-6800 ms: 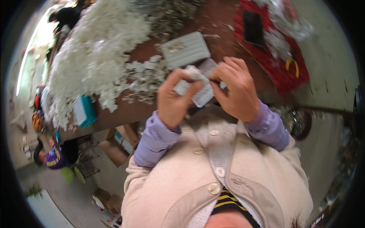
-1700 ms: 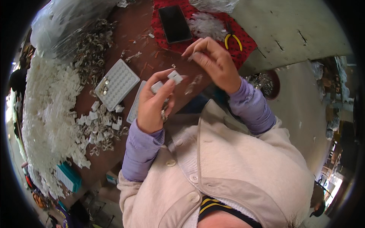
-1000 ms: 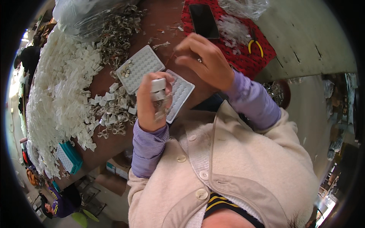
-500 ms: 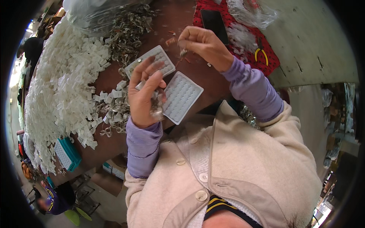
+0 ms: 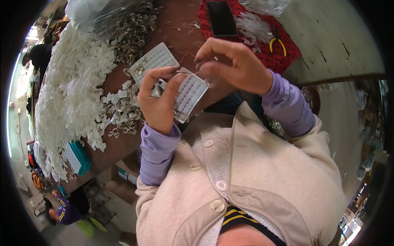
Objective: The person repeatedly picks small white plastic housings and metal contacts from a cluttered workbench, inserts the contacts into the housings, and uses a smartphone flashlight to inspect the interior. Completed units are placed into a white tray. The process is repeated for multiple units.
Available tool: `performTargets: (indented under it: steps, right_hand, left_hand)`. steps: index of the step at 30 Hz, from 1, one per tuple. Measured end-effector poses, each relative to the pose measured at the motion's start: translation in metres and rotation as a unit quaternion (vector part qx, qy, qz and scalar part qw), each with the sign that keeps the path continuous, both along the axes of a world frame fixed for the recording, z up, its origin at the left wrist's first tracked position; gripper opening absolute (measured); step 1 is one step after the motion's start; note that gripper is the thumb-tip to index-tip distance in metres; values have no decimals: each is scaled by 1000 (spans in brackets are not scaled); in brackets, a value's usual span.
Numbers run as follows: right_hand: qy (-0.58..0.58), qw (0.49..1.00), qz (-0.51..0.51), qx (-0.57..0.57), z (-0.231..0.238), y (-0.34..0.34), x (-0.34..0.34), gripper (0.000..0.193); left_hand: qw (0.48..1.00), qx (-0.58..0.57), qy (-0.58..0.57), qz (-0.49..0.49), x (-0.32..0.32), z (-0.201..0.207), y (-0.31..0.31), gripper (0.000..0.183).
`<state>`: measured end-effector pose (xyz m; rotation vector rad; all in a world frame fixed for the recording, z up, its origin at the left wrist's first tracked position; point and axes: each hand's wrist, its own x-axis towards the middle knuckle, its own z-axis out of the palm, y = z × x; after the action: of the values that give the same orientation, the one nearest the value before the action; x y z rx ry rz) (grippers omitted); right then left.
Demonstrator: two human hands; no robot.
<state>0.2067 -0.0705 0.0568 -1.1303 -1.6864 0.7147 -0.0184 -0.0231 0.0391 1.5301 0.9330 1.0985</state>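
My left hand [image 5: 159,98] is closed, thumb and fingers pinching a thin clear strand [image 5: 189,74]. Inside its curled fingers shows a small white and shiny piece, mostly hidden. The strand runs across to my right hand [image 5: 240,65], whose curved, slightly blurred thumb and fingertips close around its other end. A loose clear loop [image 5: 210,81] hangs below the right fingers. Beneath the hands lies a white tray [image 5: 191,96] with rows of round cups, partly covered by the left hand. A second white tray [image 5: 158,55] beyond it has several small round pieces [image 5: 140,67] at its left end.
A large heap of white tags [image 5: 74,86] covers the table's left side, beside tangled metallic strands [image 5: 135,33]. A teal tray stack [image 5: 78,158] stands at the left edge. Far right, a black phone [image 5: 221,18] and yellow-handled pliers [image 5: 278,47] rest on red cloth [image 5: 287,61].
My right hand has come down and nearer to my left hand. The strand now stretches between them. My left hand has turned, its fingers now pinching forward.
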Motion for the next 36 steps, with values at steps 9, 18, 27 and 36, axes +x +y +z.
performTargets:
  steps: [9,18,27,36]
  right_hand:
    - [-224,951,-53,207,-11,18,-84,18]
    - [-236,960,-27,148,-23,43,-97,19]
    - [-118,986,-74,93,-20,16,-83,9]
    - [165,983,80,-20,-19,26,-102,7]
  left_hand:
    - [999,37,36,-12,-53,-7,2,21]
    - [851,177,475,136,-182,-8,163,30]
    - [746,187,619,159,-180,-39,230,33]
    - [987,-83,135,-35,-138,43,90,31]
